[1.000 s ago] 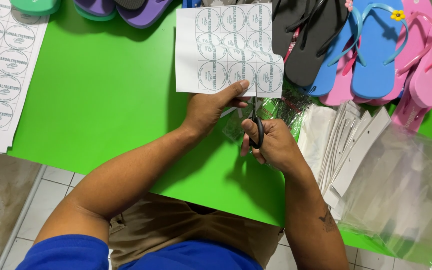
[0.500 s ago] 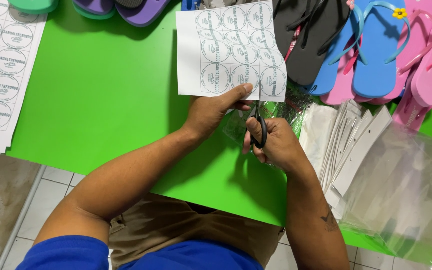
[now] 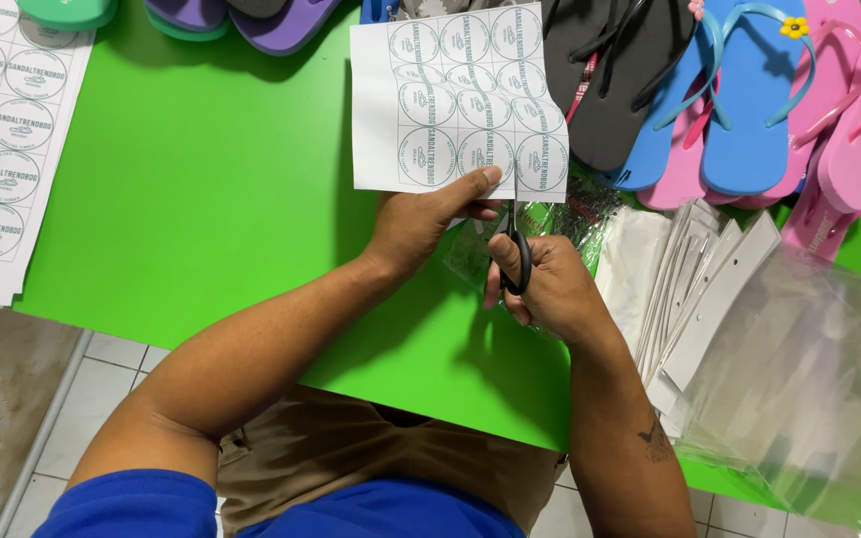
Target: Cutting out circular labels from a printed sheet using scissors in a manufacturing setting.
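Both grips closed: left hand [image 3: 421, 224] pinches label sheet [image 3: 455, 100]; right hand [image 3: 545, 284] holds scissors [image 3: 516, 249].

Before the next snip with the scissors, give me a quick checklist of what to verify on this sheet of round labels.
1. Left hand pinches the lower edge of the white paper sheet of round printed labels: ok.
2. Right hand has its fingers through the black-handled scissors: ok.
3. Blades sit at the sheet's bottom edge, on a gap between label columns: ok.
4. Left thumb is off the cutting line: cannot tell, it lies very near the blades.
5. Sheet is lifted off the bright green table: cannot tell.
6. Stack of clear plastic bags and black flip-flops are away from the blades: ok.
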